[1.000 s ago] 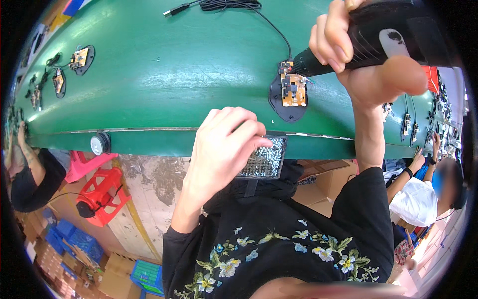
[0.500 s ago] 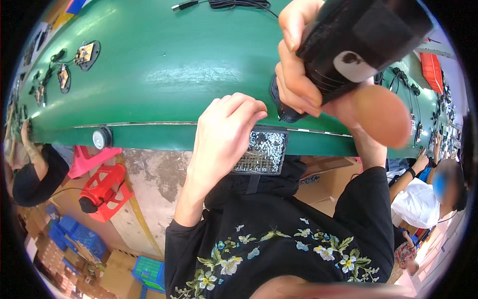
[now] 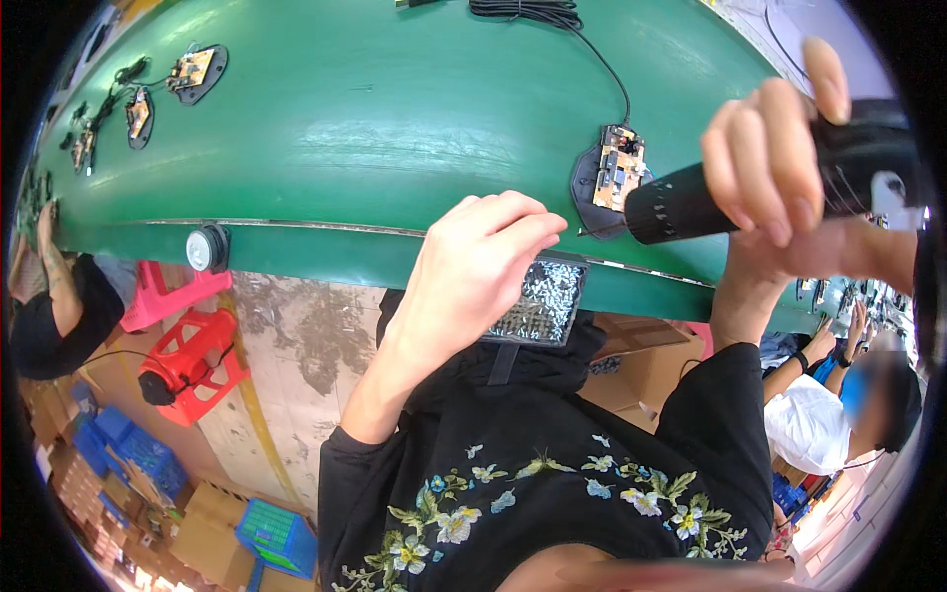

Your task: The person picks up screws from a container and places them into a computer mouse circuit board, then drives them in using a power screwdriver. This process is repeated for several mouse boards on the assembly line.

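My right hand (image 3: 764, 163) is wrapped round a thick black electric screwdriver (image 3: 681, 202), tilted nearly level with its front end to the left. That end overlaps the lower right of a black mouse base (image 3: 588, 187) carrying a tan circuit board (image 3: 619, 168). A thin dark bit seems to reach over the base's near edge. My left hand (image 3: 483, 261) is closed in a pinch just left of the base; whatever lies between its fingertips is too small to make out. Below that hand, a black tray of small silvery screws (image 3: 548, 301) sits at the bench edge, partly covered by it.
A black cable (image 3: 528, 12) runs from the board to a coil at the back of the green work surface (image 3: 395, 128). More mouse bases with boards (image 3: 197, 74) lie far left. A round knob (image 3: 205, 249) is on the front edge. Co-workers sit at both sides.
The screwdriver in my right hand has moved right and down away from the camera, uncovering the mouse base and board. My left hand has shifted slightly right, still pinched.
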{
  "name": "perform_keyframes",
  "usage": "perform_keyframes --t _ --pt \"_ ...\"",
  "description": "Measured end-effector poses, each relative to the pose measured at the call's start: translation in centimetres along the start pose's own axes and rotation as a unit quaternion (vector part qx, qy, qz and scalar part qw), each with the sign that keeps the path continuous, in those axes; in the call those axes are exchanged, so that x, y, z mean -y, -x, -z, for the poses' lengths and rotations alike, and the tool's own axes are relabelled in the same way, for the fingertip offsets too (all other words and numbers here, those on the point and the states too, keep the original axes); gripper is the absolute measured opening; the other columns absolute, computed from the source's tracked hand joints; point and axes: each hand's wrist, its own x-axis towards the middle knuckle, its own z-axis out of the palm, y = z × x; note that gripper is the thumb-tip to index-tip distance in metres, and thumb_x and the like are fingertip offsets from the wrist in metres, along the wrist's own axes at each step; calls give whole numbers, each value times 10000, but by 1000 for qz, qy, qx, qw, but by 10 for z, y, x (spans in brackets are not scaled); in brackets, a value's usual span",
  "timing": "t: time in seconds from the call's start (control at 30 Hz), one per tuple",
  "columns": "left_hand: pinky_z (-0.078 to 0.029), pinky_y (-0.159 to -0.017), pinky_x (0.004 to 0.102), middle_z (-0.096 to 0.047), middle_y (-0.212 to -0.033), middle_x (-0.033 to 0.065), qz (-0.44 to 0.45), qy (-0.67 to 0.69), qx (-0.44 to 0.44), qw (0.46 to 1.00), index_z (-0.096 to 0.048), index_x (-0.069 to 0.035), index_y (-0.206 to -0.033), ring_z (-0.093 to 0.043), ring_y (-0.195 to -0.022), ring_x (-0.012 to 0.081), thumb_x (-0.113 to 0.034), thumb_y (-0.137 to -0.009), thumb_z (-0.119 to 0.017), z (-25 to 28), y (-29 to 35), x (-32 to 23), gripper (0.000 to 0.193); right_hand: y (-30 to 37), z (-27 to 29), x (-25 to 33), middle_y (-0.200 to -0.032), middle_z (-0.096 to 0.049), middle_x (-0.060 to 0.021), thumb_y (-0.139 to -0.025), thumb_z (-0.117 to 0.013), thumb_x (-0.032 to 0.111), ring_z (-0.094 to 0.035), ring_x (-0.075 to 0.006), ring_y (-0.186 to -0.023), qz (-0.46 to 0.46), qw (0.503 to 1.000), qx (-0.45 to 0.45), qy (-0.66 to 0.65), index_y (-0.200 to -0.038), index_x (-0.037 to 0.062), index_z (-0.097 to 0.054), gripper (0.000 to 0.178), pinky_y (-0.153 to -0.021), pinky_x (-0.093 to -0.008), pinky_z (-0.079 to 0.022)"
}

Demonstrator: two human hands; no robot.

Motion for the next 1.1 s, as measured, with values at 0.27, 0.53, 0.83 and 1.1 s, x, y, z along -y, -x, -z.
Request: perform_keyframes --t 0.27,0.53,0.83,1.1 --pt "-531 -707 338 -740 -909 109 7 41 22 999 -763 -11 -1020 -684 -761 256 11 -792 -793 -3 -3 -5 231 10 6 8 -841 -760 -110 -911 -753 52 -745 -216 -650 52 997 58 -5 -1275 27 -389 515 -609 -323 -622" --pt "-536 -679 341 -727 -890 91 -7 19 8 1000 -747 -12 -942 -681 -753 259 6 -757 -822 -5 -7 -10 200 9 -3 20 -821 -761 -100 -938 -725 85 -740 -209 -644 51 997 57 26 -1277 23 -403 472 -597 -320 -621" --pt "-517 -650 359 -689 -857 68 -32 -39 -2 999 -700 -48 -895 -632 -719 260 -56 -752 -842 -6 -5 -6 201 4 -9 12 -820 -760 -117 -1027 -593 129 -743 -239 -679 52 996 51 57 -1262 21 -416 313 -583 -328 -618" --pt "-519 -657 366 -686 -865 63 -31 -65 10 997 -695 -51 -901 -635 -731 265 -61 -757 -835 -5 -6 -5 201 -4 -3 10 -858 -762 -124 -1066 -510 122 -751 -252 -702 14 993 109 40 -1262 56 -415 227 -623 -350 -621"
